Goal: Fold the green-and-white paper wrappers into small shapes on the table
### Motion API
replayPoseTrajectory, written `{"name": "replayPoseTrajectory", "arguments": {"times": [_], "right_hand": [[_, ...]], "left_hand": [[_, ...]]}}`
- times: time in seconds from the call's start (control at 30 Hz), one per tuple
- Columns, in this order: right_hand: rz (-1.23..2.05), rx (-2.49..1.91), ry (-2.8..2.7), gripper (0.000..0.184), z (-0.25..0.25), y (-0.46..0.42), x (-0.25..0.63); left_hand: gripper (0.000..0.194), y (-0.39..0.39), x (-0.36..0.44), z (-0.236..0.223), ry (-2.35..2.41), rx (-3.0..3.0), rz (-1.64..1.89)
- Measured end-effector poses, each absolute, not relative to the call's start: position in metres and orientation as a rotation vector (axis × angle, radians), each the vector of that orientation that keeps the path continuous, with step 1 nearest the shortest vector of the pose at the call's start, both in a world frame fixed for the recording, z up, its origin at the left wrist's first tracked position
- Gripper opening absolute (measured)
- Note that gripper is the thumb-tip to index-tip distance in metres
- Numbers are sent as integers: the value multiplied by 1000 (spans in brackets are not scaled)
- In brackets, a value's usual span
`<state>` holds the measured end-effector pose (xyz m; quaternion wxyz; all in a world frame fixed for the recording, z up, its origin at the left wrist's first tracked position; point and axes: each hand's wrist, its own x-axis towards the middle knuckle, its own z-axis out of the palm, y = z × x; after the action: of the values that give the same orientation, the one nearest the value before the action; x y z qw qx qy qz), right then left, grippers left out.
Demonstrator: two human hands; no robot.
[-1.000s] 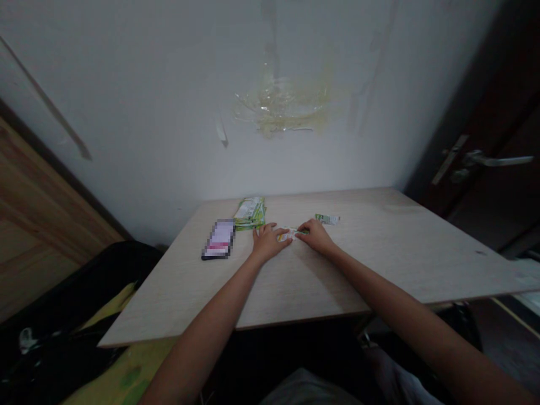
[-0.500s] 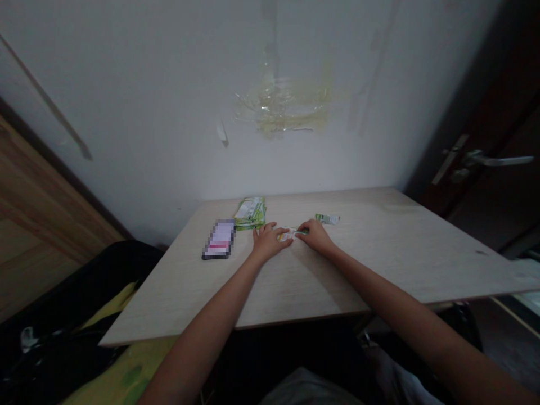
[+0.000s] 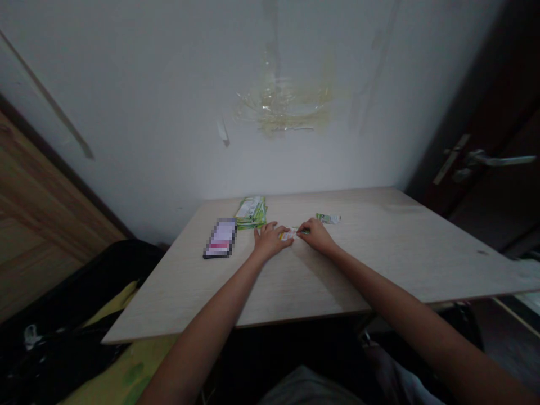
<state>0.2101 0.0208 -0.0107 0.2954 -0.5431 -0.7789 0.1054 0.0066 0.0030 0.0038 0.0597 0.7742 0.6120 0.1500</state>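
Observation:
Both my hands rest on the light wooden table, close together near its far side. Between them lies a small white, green and yellow sachet. My left hand has its fingers curled down onto the sachet's left end. My right hand pinches its right end with fingers pressed together. The sachet is flat against the table top.
A stack of green and white packets lies just beyond my left hand. A dark phone lies to its left. A small torn green scrap sits beyond my right hand. A dark door with a metal handle stands at right.
Almost nothing; both hands stay on the sachet, with only a slight shift of the view.

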Motion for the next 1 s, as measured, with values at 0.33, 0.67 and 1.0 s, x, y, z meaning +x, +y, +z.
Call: {"name": "replayPoseTrajectory", "arguments": {"times": [0.33, 0.67, 1.0], "right_hand": [[260, -1417, -2067, 17, -11, 20, 211], [257, -1437, -2059, 17, -10, 19, 211], [296, -1404, -2045, 15, -11, 20, 212]], "left_hand": [[48, 0, 10, 4, 1883, 2328, 462], [51, 0, 13, 7, 1894, 2315, 450], [51, 4, 13, 7, 1856, 2314, 436]]}}
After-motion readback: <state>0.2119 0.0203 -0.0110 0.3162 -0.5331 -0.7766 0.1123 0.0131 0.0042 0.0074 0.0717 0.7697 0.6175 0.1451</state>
